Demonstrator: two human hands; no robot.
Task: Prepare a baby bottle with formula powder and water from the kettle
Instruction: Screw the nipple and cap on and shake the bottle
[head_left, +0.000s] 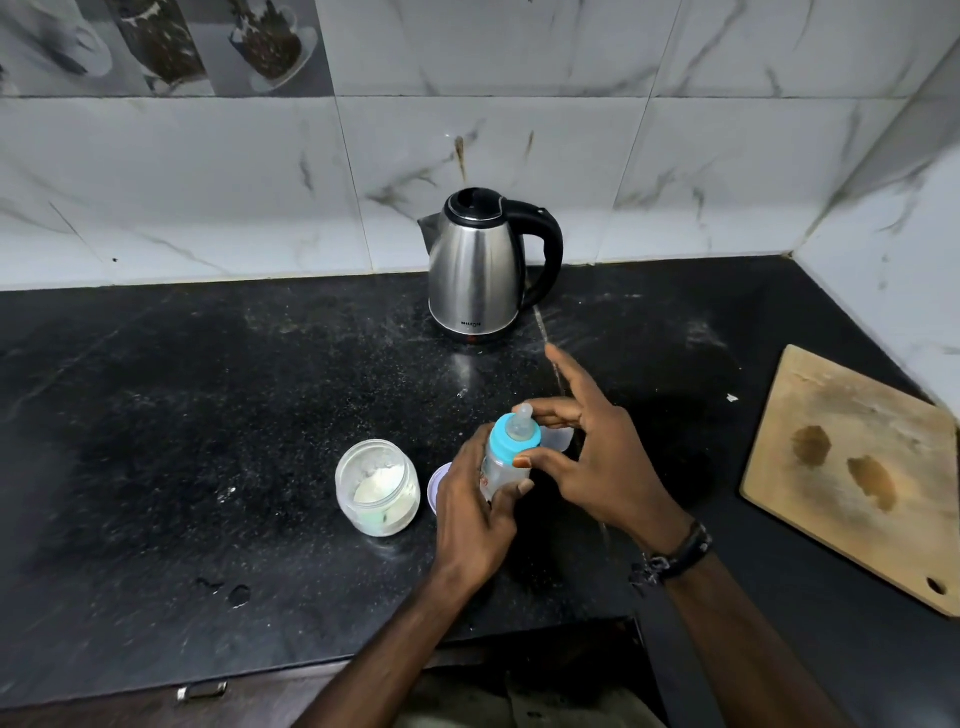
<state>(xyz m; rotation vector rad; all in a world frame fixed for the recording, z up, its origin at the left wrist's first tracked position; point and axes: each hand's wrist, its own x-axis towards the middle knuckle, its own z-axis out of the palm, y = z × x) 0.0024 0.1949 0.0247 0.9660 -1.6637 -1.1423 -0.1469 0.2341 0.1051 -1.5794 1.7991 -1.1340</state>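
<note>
A small clear baby bottle with a blue collar and a clear teat stands tilted over the black counter. My left hand is wrapped around its body. My right hand pinches the blue collar with thumb and fingers, the index finger stretched toward the kettle. An open jar holding white formula powder stands just left of the bottle. A steel kettle with a black handle and closed lid stands at the back against the wall.
A pale round lid lies between jar and bottle, partly hidden by my left hand. A clear cap lies behind the bottle. A wooden cutting board lies at the right. The counter's front edge runs below.
</note>
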